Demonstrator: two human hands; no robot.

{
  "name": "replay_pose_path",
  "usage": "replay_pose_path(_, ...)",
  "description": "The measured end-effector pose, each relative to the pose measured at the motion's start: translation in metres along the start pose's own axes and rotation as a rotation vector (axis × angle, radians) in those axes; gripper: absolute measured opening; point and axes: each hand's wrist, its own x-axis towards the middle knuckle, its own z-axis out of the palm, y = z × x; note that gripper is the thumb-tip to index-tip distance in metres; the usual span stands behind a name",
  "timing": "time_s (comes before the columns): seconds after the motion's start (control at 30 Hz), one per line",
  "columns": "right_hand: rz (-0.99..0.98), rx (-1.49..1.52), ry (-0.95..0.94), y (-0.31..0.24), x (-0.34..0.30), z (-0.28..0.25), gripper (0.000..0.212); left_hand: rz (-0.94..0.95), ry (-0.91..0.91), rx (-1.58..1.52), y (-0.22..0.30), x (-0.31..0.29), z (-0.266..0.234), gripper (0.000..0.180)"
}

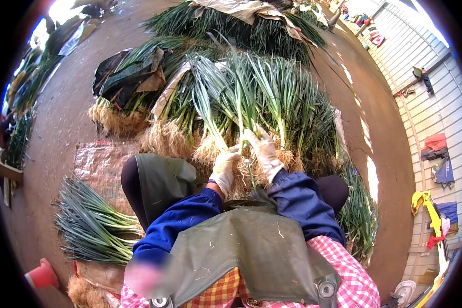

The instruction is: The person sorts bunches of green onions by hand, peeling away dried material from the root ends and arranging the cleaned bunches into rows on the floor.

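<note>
My left hand [225, 172], in a pale glove, is closed around the lower white stalks of a few green onions [209, 115], whose leaves point away from me. Beside it my right hand [264, 151], gloved too, has its fingers closed at the lower part of an upright green onion [239, 110]. A thin stalk [250, 173] hangs down between the two hands. Just past them lies a big heap of green onions [297, 95] with the stringy roots [208, 150] toward me. The fingertips are partly hidden by stalks and gloves.
At my left, a sorted pile of green onions [95, 220] lies by a woven sack [105, 161]. Dark sheeting [131, 77] covers part of the heap. More onions [362, 210] lie at my right. A red container [42, 274] stands lower left; a yellow-framed object [436, 220] is near the wall.
</note>
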Motion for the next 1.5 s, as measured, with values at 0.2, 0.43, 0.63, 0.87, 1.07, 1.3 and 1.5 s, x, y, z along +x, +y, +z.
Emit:
replay_pose_path(0.2, 0.161, 0.559, -0.39, -0.03, -0.06, -0.023, 0.037, -0.068, -0.102, -0.101, 0.017, -0.017, 0.017, 0.038)
replay_pose_path(0.43, 0.004, 0.283, -0.104, -0.015, -0.039, -0.025, 0.039, -0.141, -0.265, -0.185, 0.017, -0.037, 0.033, 0.037)
replay_pose_path(0.63, 0.298, 0.764, -0.335, -0.016, -0.059, -0.023, 0.039, -0.283, 0.016, 0.058, 0.004, -0.017, 0.014, 0.016)
replay_pose_path(0.87, 0.285, 1.008, -0.157, -0.126, -0.111, -0.134, 0.019, -0.208, -0.071, -0.121, 0.022, -0.019, 0.03, 0.014)
replay_pose_path(1.07, 0.87, -1.032, 0.48, -0.096, -0.249, -0.466, 0.041, -0.316, -0.07, -0.207, 0.028, -0.02, 0.049, 0.014)
replay_pose_path(1.3, 0.075, -0.74, 0.443, -0.049, -0.14, -0.344, 0.03, -0.33, -0.005, 0.034, -0.004, 0.0, 0.044, 0.021)
replay_pose_path(1.5, 0.379, -0.908, -0.057, -0.007, -0.001, -0.149, 0.036, -0.236, -0.187, 0.086, -0.006, 0.001, 0.035, 0.026)
